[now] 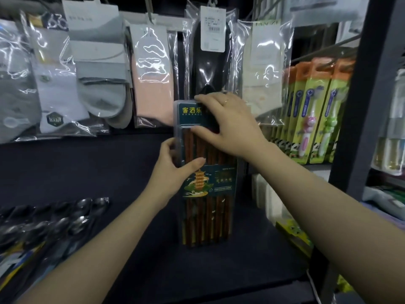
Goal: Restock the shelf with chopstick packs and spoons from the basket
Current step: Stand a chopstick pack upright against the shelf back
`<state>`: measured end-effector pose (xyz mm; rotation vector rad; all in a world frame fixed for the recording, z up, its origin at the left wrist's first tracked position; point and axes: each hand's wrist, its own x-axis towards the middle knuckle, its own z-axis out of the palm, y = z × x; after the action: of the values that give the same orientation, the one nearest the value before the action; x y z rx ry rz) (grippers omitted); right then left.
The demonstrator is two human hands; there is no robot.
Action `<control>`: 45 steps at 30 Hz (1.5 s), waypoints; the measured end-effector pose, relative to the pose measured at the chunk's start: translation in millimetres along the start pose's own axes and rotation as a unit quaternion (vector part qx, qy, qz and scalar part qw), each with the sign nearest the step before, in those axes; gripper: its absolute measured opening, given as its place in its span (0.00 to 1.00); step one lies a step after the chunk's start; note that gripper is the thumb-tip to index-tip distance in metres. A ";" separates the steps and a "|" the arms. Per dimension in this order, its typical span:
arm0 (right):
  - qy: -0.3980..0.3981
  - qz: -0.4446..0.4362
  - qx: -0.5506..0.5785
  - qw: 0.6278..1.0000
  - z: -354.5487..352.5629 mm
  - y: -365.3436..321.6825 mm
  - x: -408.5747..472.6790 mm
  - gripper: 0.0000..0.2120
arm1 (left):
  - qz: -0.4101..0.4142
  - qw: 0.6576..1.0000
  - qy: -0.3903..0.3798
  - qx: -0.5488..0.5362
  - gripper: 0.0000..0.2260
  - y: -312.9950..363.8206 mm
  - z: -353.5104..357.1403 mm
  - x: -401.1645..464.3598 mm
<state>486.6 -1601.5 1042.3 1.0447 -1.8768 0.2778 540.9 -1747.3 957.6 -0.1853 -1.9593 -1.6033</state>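
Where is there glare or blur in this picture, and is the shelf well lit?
Head view: strong glare on the hanging sock bags; the dark shelf is dim; the spoons at lower left look blurred; the wide lens bends the edges.

The chopstick pack (205, 172) bears gold Chinese characters, 客满乐, on its dark green top label, with a line of small Latin letters beneath, too small to read. A hanging clear bag (266, 69) shows "FANZI" faintly on its header card. The white tag (213, 28) on the black sock pack carries a barcode; its print is illegible.
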 end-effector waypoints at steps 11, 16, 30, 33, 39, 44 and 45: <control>-0.034 0.342 0.586 0.733 55.7 16.0 -51.5 0.32 | -0.004 0.999 0.002 0.035 0.37 -25.8 10.7 -15.8; 0.016 0.362 0.615 0.700 49.6 14.6 -52.2 0.23 | 0.023 0.999 0.008 0.031 0.35 -24.8 16.4 -22.3; -0.054 0.398 0.512 0.759 20.0 -0.2 -120.2 0.17 | -0.107 0.985 -0.061 -0.122 0.33 -4.4 33.0 -63.2; -0.124 0.427 0.537 0.717 2.2 1.8 -126.8 0.09 | -0.205 0.959 -0.128 -0.145 0.32 3.6 32.8 -76.4; -0.261 0.592 0.452 0.614 38.1 8.1 -154.5 0.60 | -0.331 0.923 -0.196 -0.009 0.21 -36.1 38.1 -70.2; -0.292 0.633 0.398 0.597 65.9 21.9 -156.3 0.47 | -0.361 0.904 -0.219 0.073 0.24 -58.0 53.2 -60.7; -0.304 0.624 0.363 0.622 69.4 24.5 -157.0 0.44 | -0.355 0.904 -0.222 0.085 0.24 -59.5 55.8 -59.7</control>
<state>455.9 -1540.5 882.9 -0.0279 -2.9722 1.8030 542.3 -1695.8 870.6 0.3022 -2.7214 -1.9274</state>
